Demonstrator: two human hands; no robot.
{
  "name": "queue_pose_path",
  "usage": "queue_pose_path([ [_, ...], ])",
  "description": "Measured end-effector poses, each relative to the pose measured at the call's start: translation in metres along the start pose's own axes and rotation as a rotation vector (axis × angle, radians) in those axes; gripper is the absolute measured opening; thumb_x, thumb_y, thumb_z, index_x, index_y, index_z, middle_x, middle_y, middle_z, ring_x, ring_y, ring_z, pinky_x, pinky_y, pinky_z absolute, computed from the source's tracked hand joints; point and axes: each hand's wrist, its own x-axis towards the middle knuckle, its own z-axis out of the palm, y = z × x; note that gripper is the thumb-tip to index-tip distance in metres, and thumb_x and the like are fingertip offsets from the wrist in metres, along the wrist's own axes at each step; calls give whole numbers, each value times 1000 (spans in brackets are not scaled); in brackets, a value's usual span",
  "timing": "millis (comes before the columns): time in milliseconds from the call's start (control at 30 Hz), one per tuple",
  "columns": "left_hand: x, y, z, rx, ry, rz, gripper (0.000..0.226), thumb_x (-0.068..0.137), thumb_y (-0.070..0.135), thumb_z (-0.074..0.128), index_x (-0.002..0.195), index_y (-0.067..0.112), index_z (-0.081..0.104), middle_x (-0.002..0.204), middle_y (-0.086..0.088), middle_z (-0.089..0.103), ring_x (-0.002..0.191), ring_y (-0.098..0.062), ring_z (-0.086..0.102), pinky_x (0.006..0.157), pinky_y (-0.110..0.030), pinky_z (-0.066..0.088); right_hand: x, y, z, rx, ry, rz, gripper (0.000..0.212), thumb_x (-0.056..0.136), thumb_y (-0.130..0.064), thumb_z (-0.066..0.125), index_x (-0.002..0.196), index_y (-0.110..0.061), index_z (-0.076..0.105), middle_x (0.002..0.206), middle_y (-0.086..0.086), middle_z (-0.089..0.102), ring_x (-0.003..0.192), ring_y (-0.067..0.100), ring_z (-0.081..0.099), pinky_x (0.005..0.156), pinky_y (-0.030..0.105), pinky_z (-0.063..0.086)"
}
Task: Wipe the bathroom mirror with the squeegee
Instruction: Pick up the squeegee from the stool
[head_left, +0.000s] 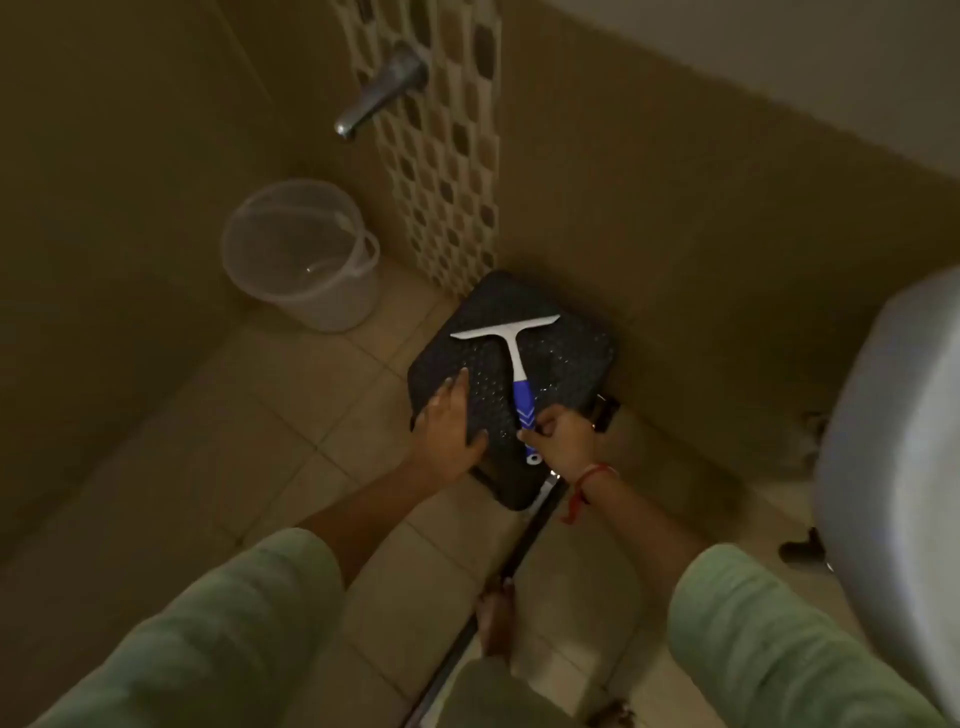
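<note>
A squeegee (511, 353) with a white blade and a blue-and-white handle lies on top of a black perforated stool (566, 358) in the corner of the tiled floor. My right hand (563, 441) is closed around the lower end of the blue handle. My left hand (452, 421) lies flat, fingers spread, on the stool's left front edge. No mirror is in view.
A clear plastic bucket (301, 254) stands on the floor to the left, below a metal wall tap (382, 88). A white basin (904, 467) fills the right side. A metal floor rail (519, 561) runs toward my bare foot (496, 618).
</note>
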Motion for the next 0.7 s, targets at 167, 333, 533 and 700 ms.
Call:
queue_pose_path([
  [167, 34, -31, 2, 103, -15, 64, 80, 86, 26, 59, 146, 9, 9, 152, -17, 20, 143, -29, 13, 116, -44, 18, 25, 16, 33, -230, 101, 22, 49, 74, -45, 69, 108, -11, 59, 111, 15, 58, 104, 30, 53, 91, 43, 44],
  [333, 42, -42, 8, 99, 53, 100, 74, 86, 24, 57, 145, 8, 16, 150, -14, 26, 143, -27, 10, 115, -40, 15, 50, 14, 57, -356, 216, 40, 52, 78, -52, 61, 115, -16, 52, 117, 11, 54, 108, 28, 50, 89, 45, 39],
  [533, 47, -42, -3, 71, 103, 144, 70, 85, 21, 58, 143, 5, 22, 145, -16, 32, 142, -29, 14, 115, -47, 18, 57, 9, 61, -251, 297, 80, 40, 79, -40, 61, 107, -11, 57, 111, 14, 56, 103, 33, 53, 88, 45, 39],
  [700, 24, -34, -13, 17, 160, 119, 73, 86, 24, 58, 144, 6, 17, 149, -16, 27, 142, -30, 14, 115, -47, 19, 41, -9, 45, -39, 312, 50, 35, 84, -31, 57, 107, -6, 47, 108, 18, 53, 89, 32, 58, 73, 37, 47],
])
